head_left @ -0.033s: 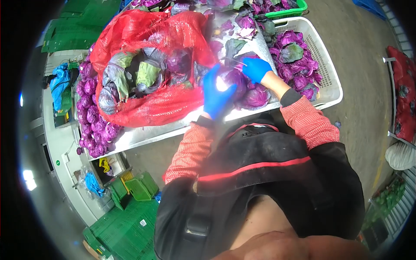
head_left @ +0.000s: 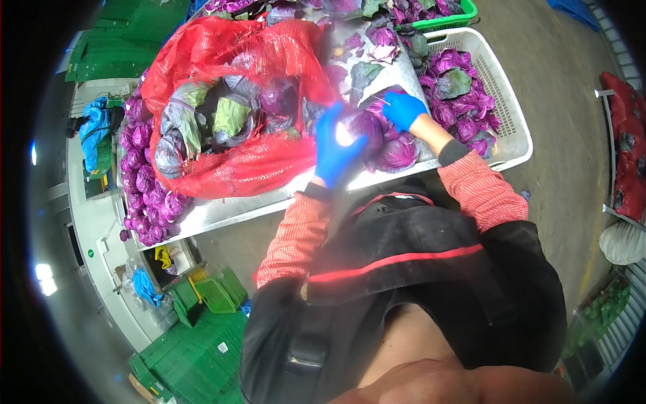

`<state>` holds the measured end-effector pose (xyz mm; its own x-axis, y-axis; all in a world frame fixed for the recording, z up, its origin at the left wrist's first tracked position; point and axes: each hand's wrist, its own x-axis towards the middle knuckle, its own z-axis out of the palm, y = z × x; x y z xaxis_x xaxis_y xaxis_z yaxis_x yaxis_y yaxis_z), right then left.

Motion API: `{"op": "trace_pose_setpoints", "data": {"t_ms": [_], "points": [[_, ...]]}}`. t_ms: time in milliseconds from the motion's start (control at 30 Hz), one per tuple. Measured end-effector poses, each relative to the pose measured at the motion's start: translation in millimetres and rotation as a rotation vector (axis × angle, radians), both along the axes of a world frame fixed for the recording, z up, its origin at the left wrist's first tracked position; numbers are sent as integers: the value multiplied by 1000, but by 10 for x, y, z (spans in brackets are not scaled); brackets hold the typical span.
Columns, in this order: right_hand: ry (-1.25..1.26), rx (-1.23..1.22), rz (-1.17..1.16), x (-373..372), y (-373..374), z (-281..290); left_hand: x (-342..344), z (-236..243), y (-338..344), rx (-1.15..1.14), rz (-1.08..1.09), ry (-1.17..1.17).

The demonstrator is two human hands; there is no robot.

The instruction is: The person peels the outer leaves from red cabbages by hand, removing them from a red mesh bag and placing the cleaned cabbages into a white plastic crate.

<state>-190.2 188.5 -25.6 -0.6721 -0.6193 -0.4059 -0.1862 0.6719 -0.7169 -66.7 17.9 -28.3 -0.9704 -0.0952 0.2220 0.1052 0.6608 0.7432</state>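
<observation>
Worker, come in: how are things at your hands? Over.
Left hand cupped on cabbage. Right hand gripping thin tool, probably a knife. Red bag close by, left.

Blue-gloved hands (head_left: pixel 332 153) at a purple cabbage (head_left: pixel 365 129), red netting (head_left: pixel 242 174) alongside

Gray concrete floor (head_left: pixel 545 128) stretches past a pale wall (head_left: pixel 101 246) bearing a small round green sign (head_left: pixel 90 253), while bright lights (head_left: pixel 46 279) glare at far left; green plastic crates (head_left: pixel 195 357) stand at lower left and a metal-framed rack (head_left: pixel 604 92) lines the right.
</observation>
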Motion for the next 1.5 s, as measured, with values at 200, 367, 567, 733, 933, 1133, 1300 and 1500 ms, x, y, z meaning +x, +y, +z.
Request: {"op": "trace_pose_setpoints", "data": {"t_ms": [200, 367, 567, 733, 933, 1133, 1300, 1500], "points": [[-183, -235, -361, 17, 89, 28, -138, 238, -184, -62, -366, -40], [33, -228, 4, 39, 56, -238, -126, 323, 86, -198, -51, 167], [-136, -166, -129, 436, 142, 45, -86, 241, 338, 394, 310, -2], [462, -103, -80, 448, 246, -109, -289, 242, 236, 338, 261, -227], [661, -28, -114, 454, 202, -283, -507, -154, 64, 88, 233, -142], [679, -49, -66, 376, 192, -254, -515, -273, 14, 94, 205, -76], [608, -4, -54, 373, 203, -277, -458, -290, -1, 24, 53, 87], [585, 129, -125, 49, 211, -525, -475, -249, 57, 251, 247, -169]]}}
